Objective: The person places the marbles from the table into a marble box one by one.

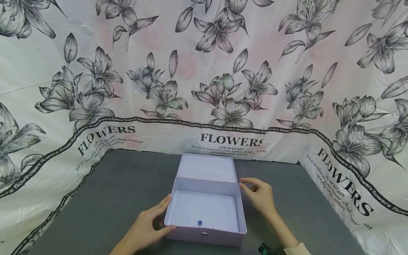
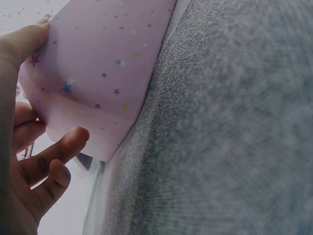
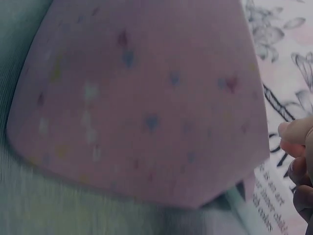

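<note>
A lilac box (image 1: 206, 236) stands on the table with its hinged lid (image 1: 207, 168) laid back. Its outside shows small coloured stars in both wrist views, and its inside is pale. One small blue bead (image 1: 199, 222) lies inside near the front wall. My left hand (image 1: 146, 224) grips the box's front left corner, thumb at the front rim and fingers along the left side. Beside the back right corner, near the lid's hinge line, my right hand (image 1: 259, 195) holds thumb and index fingertips together. A tiny bluish thing (image 1: 239, 182) shows at those fingertips, too small to identify.
A dark grey cloth (image 1: 127, 184) covers the table. White fabric printed with flowers and lettering (image 1: 229, 140) hangs behind and along both sides. At the bottom edge, a dark strapped device (image 1: 266, 249) sits by the right wrist.
</note>
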### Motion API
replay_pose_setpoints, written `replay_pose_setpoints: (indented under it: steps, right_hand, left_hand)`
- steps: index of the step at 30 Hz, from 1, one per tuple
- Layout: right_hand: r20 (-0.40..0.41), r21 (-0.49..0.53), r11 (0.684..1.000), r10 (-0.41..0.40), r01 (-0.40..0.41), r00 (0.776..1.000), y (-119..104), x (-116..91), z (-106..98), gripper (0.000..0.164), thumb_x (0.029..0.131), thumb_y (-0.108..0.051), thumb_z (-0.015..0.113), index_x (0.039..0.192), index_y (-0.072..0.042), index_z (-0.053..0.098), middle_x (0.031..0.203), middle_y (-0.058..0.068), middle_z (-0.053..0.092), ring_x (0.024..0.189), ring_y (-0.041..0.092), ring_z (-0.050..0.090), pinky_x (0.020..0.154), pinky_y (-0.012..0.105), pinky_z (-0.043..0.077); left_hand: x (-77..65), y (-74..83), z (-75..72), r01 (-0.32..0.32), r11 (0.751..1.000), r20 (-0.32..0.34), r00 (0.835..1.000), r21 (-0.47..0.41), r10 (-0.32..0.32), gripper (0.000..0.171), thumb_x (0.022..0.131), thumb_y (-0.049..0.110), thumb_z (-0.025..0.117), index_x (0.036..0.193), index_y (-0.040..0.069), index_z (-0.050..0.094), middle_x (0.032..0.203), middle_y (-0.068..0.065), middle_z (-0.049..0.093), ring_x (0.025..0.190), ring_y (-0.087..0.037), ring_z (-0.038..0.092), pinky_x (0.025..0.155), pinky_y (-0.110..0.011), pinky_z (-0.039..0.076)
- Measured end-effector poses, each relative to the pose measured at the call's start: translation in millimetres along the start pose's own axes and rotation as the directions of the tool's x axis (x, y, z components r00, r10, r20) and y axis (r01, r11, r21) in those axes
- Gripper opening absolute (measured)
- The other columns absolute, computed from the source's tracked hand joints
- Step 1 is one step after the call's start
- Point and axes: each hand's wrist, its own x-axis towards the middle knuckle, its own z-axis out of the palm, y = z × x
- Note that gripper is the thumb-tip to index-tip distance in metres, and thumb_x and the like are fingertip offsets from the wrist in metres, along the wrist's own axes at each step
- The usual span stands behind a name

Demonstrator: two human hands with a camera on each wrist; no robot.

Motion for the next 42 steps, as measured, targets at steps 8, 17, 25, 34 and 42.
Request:
replay_pose_setpoints:
  steps: [8,17,25,34,42]
  right_hand:
    - [-0.012,0.068,0.998,-0.013,0.014,1.000,-20.8,10.3,16.7,0.016,0.088,-0.004,0.086,0.101,-0.012,0.085,0.047,-0.012,0.042,0.043,-0.010,0.024,0.039,0.015,0.022]
    - [0.026,0.115,0.993,0.003,-0.006,1.000,-45.9,21.7,36.8,0.015,0.089,-0.011,0.087,0.103,-0.016,0.085,0.053,-0.008,0.047,0.045,-0.003,0.031,0.041,0.019,0.027]
    - [0.054,0.147,0.989,-0.015,0.007,0.998,-66.1,30.8,51.3,0.016,0.091,-0.011,0.085,0.106,-0.015,0.084,0.049,-0.008,0.046,0.042,-0.004,0.029,0.043,0.018,0.024]
    - [0.079,0.198,0.980,-0.023,0.007,0.997,-78.7,37.3,67.7,0.014,0.092,-0.013,0.085,0.106,-0.014,0.084,0.049,-0.006,0.046,0.043,-0.003,0.029,0.044,0.019,0.024]
    - [0.112,0.197,0.980,-0.005,-0.017,0.994,-77.5,33.7,80.1,0.014,0.092,-0.013,0.084,0.106,-0.014,0.084,0.053,-0.008,0.049,0.043,-0.001,0.031,0.043,0.019,0.024]
  left_hand:
    - [1.8,2.4,-0.3,-0.002,1.000,0.008,1.000,0.014,0.002,0.091,0.088,0.054,0.083,0.158,0.007,0.051,0.163,-0.011,0.048,0.066,0.003,0.049,0.061,-0.019,0.049]
    - [2.1,1.7,-0.2,0.003,1.000,0.007,1.000,0.011,-0.003,0.090,0.088,0.054,0.083,0.158,0.008,0.051,0.163,-0.010,0.048,0.066,0.003,0.049,0.060,-0.019,0.049]
    - [1.7,2.5,-0.7,0.017,1.000,0.013,1.000,0.018,-0.017,0.090,0.087,0.055,0.084,0.158,0.009,0.051,0.163,-0.009,0.048,0.066,0.003,0.047,0.060,-0.019,0.047]
    - [2.2,2.5,-2.2,0.034,0.999,0.022,0.999,-0.003,-0.034,0.090,0.087,0.054,0.084,0.159,0.012,0.050,0.164,-0.009,0.047,0.066,0.002,0.048,0.059,-0.019,0.048]
    - [2.1,4.8,-1.3,0.061,0.996,0.024,0.998,0.071,-0.063,0.092,0.086,0.062,0.081,0.158,0.012,0.052,0.164,-0.001,0.047,0.109,-0.010,0.071,0.084,-0.029,0.061]
